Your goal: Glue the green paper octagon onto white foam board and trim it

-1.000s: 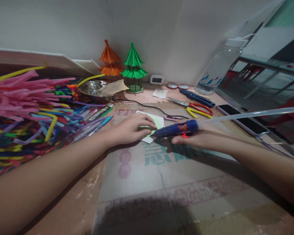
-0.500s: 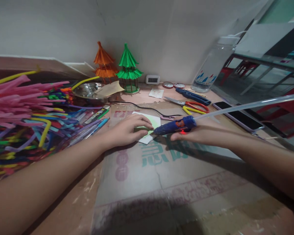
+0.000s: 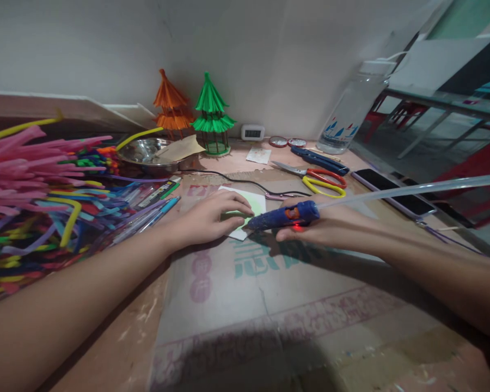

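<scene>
My right hand grips a blue hot glue gun, a red light glowing on its side. From its back end a long translucent glue stick runs off to the right. The nozzle points left, down at a small white card with a light green piece on it. Whether the tip touches the card I cannot tell. My left hand rests over the card's left side, thumb and fingers apart, partly covering card and green piece.
Scissors, a blue cutter and a phone lie at right, near a bottle. Green and orange pagoda-like models stand at the back. Pipe cleaners and a metal bowl fill the left.
The glue gun and my right hand have shifted slightly left and down, bringing the nozzle nearer my left thumb. My left hand stays over the card. The view has moved slightly.
</scene>
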`<state>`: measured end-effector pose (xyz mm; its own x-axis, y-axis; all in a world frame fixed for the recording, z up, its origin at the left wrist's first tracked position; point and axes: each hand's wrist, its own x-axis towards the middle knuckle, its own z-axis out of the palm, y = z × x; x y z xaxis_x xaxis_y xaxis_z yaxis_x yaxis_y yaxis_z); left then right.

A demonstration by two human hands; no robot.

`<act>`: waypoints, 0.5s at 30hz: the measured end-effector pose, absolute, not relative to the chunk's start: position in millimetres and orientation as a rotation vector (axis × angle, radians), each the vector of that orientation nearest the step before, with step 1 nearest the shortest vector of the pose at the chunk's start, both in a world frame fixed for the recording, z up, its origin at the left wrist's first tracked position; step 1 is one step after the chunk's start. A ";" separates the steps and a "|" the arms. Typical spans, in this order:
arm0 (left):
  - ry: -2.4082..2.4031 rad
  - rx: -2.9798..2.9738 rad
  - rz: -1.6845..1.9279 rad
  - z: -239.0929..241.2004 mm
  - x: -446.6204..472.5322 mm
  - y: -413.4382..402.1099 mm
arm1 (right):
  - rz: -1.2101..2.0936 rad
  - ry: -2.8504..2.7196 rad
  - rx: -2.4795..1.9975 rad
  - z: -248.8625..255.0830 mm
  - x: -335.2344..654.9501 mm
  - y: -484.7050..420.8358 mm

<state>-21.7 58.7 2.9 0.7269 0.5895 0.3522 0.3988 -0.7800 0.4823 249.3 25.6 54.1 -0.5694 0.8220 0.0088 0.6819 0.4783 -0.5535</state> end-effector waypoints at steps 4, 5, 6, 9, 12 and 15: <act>0.771 2.547 0.702 3.5 -21.3 58.5 | 0.733 -2.488 -1.280 52.5 246.1 26.3; 0.768 2.547 0.699 3.6 -21.3 58.4 | 0.709 -2.478 -1.301 53.2 246.1 26.3; 0.764 2.549 0.697 3.7 -21.4 58.4 | 0.693 -2.467 -1.329 54.4 246.3 26.3; 0.755 2.557 0.700 3.6 -22.0 58.7 | 0.703 -2.443 -1.455 60.5 248.2 25.6; 0.749 2.556 0.694 3.1 -22.6 59.1 | 0.768 -2.465 -1.523 66.5 251.8 26.7; 0.744 2.551 0.685 2.6 -22.9 59.4 | 0.707 -2.452 -1.471 66.9 258.2 31.8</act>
